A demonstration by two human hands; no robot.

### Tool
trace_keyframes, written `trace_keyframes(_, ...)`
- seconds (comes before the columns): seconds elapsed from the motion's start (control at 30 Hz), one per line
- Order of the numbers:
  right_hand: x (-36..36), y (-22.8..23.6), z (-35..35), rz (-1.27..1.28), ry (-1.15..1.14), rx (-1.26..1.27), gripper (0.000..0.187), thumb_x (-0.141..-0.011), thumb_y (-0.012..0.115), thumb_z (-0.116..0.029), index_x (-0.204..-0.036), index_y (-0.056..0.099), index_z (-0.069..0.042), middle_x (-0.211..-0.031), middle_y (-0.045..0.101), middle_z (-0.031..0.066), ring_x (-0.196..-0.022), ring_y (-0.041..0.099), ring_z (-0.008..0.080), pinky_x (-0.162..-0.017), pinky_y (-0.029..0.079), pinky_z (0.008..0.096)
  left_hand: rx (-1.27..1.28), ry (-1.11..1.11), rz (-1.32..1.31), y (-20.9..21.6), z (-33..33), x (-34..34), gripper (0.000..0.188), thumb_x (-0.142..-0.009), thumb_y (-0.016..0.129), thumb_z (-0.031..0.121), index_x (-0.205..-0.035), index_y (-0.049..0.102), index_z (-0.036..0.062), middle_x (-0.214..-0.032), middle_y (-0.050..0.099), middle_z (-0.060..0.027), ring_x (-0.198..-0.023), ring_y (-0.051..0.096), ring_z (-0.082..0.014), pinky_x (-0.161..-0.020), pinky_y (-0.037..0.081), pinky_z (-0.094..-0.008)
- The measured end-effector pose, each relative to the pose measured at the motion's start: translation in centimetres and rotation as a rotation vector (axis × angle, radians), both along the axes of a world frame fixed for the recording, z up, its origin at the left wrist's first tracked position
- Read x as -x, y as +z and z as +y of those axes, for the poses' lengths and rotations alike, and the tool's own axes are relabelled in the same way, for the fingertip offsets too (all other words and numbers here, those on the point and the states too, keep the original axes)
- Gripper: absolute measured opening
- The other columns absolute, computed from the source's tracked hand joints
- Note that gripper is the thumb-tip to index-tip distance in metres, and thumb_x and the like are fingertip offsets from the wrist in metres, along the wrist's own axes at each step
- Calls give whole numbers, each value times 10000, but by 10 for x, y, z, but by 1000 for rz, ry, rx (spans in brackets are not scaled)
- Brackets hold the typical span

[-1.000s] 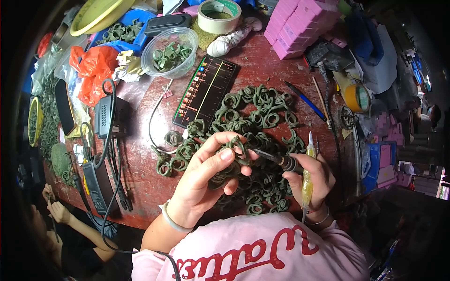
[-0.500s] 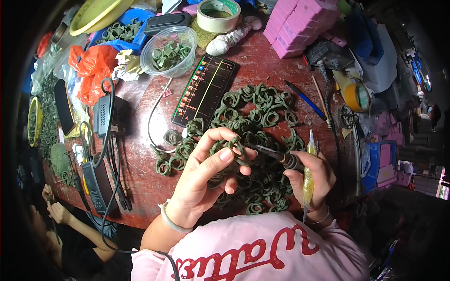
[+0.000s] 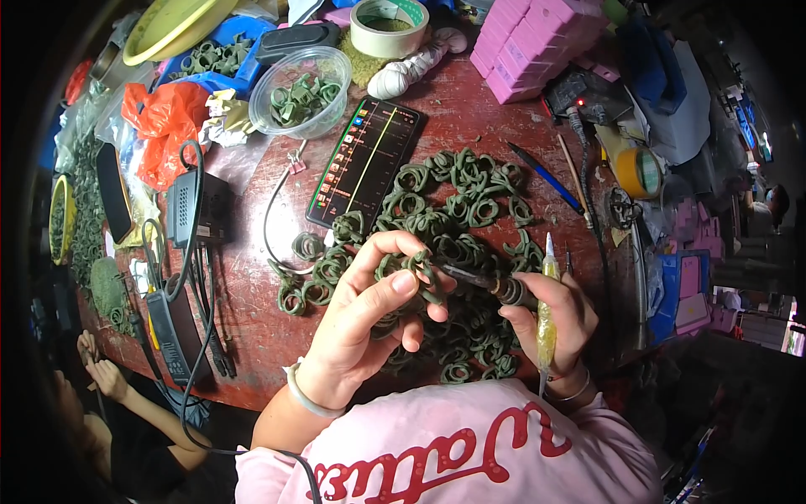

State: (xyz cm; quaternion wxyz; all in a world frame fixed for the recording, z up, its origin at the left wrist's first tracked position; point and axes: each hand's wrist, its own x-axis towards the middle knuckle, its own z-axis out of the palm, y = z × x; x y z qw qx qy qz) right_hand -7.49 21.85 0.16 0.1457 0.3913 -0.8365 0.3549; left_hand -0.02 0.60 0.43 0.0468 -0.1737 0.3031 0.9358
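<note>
My left hand (image 3: 357, 307) pinches a dark green ring (image 3: 430, 281) between thumb and forefinger, its other fingers curled beneath. In my right hand (image 3: 567, 315) is a soldering-iron-like tool (image 3: 514, 291) with a dark handle and a thin metal tip. The tip points left and reaches the ring's side; whether it touches I cannot tell. A slim yellow pen-shaped tool (image 3: 546, 328) also sits in the right hand, upright between the fingers. Below and beyond both hands spreads a pile of similar green rings (image 3: 478, 197), partly hidden by the left hand.
A phone (image 3: 365, 164) lies beyond the pile, beside a clear tub (image 3: 300, 92) of green pieces. Pink blocks (image 3: 537, 50) are stacked at the back. A blue pen (image 3: 550, 181) lies to the right. Cables and a black adapter (image 3: 172, 336) occupy the left; another person's hands (image 3: 105, 370) show there.
My right hand has shifted slightly left, bringing the iron's tip closer to the ring. A red light now shows on the black box at the back right. My left hand stays nearly still.
</note>
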Motion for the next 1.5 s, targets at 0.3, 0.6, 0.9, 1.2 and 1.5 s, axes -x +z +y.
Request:
trace_keyframes(0.3,0,0,0,3,-1,-6,384,-805,766,-304,-1006,641,-1,-811,656,87,-630,601,244,-572,476,327,-141,-53,65,-5,-6,-2,270,-940,595,169,-1171,486,81,-1010,634,-160,-807,659,-173,-478,478,-193)
trace_keyframes(0.6,0,0,-1,16,-5,-2,381,-802,770,-298,-1005,640,-4,-807,653,84,-632,602,241,-575,481,328,-145,-58,56,-4,-6,-2,272,-937,601,172,-1165,490,72,-1004,637,-163,-800,659,-169,-474,483,-189)
trace_keyframes(0.9,3,1,-1,59,25,-10,414,-724,839,-225,-1018,638,-15,-810,646,67,-622,599,228,-542,499,312,-140,-59,61,-5,-6,-2,270,-939,605,182,-1157,494,67,-1000,644,-163,-795,660,-161,-471,484,-190)
trace_keyframes(1.2,-1,0,-1,2,-3,-8,378,-790,782,-275,-1017,639,-9,-811,650,88,-644,603,241,-584,483,327,-143,-56,45,-4,-6,-2,269,-941,597,175,-1171,493,80,-1002,638,-161,-795,654,-165,-469,478,-190)
trace_keyframes(1.5,-1,0,-1,12,5,-13,377,-786,785,-269,-1008,637,-2,-828,662,88,-651,609,247,-594,491,331,-147,-49,55,-5,-6,-3,266,-946,588,171,-1176,492,79,-1007,640,-163,-794,653,-166,-470,482,-192)
